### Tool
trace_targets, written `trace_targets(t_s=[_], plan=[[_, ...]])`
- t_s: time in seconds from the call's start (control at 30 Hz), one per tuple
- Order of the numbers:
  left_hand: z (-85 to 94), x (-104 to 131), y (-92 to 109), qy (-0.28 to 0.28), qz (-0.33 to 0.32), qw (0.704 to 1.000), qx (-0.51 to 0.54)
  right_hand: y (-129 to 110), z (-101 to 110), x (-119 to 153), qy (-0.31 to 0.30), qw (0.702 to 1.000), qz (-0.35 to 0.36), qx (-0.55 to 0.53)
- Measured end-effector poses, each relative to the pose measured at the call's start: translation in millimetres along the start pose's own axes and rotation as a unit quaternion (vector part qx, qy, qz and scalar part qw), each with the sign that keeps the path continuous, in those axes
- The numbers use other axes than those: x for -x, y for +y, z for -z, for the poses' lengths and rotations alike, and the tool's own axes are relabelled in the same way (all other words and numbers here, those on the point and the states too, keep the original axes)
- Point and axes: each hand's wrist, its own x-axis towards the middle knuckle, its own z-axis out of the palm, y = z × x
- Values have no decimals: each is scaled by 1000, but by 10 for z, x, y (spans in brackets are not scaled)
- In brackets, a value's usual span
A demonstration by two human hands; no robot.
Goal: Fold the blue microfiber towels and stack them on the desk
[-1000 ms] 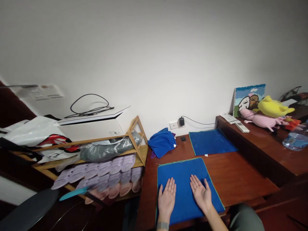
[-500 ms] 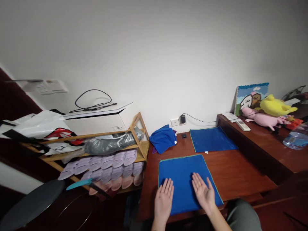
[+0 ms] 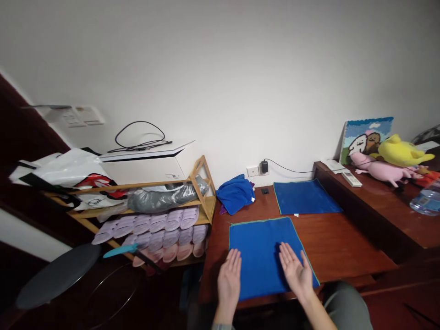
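A blue cloth [image 3: 264, 256] with green edging lies spread flat at the front of the brown wooden desk [image 3: 347, 245]. Over its left edge I see my left hand [image 3: 229, 280], palm up, fingers straight and holding nothing. My right hand [image 3: 296, 271] is over the cloth's right part, palm turned up and fingers stretched, also with nothing in it. Whether either hand touches the cloth I cannot tell. Behind lies a second flat blue cloth [image 3: 305, 197]. A crumpled blue cloth [image 3: 236, 193] sits at the back left, with a bit of purple fabric under it.
On the left stands a wooden rack [image 3: 206, 201] with slippers [image 3: 158, 221], a white box [image 3: 147, 167] and a plastic bag [image 3: 72, 172]. A raised ledge on the right carries a remote [image 3: 352, 179], plush toys [image 3: 398, 151] and a water bottle [image 3: 425, 201]. A stool [image 3: 58, 277] is at lower left.
The view has shifted slightly, so the rack and desk sit a little further right. My hands have moved a little apart, both still palm up and outstretched. The cloths have not changed.
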Motion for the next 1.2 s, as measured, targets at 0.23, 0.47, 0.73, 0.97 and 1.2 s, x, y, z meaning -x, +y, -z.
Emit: trace_targets(t_s=[0.23, 0.47, 0.73, 0.97, 1.2], plan=[[-72, -216, -156, 84, 39, 996, -19, 250, 121, -117, 39, 998, -52, 12], [231, -266, 187, 107, -104, 977, -154, -597, 381, -98, 93, 994, 62, 11], [168, 106, -370, -180, -313, 542, -759, 229, 242, 156, 41, 997, -62, 26], [389, 92, -114, -191, -286, 502, -793, -455, 556, 92, 93, 995, 20, 23], [-48, -67, -152, -149, -275, 718, -622, -377, 326, -99, 36, 996, 29, 73]])
